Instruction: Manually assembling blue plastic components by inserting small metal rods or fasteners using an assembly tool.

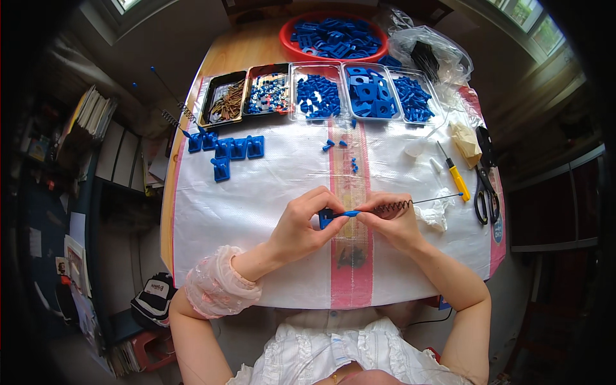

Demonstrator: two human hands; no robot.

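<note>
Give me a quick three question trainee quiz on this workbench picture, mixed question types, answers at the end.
1. True or false: the left hand pinches a small blue plastic piece.
2. Which tool lies right of the yellow-handled screwdriver? A) black scissors B) hammer C) pliers
3. Fill in: the right hand holds a wire with a coiled ____ section.

Key: 1 true; 2 A; 3 spring.

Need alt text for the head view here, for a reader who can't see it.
Over a white woven sheet, the left hand pinches a small blue plastic part while the right hand holds a black coil spring on a wire against it. Trays of blue parts line the far edge.
</note>
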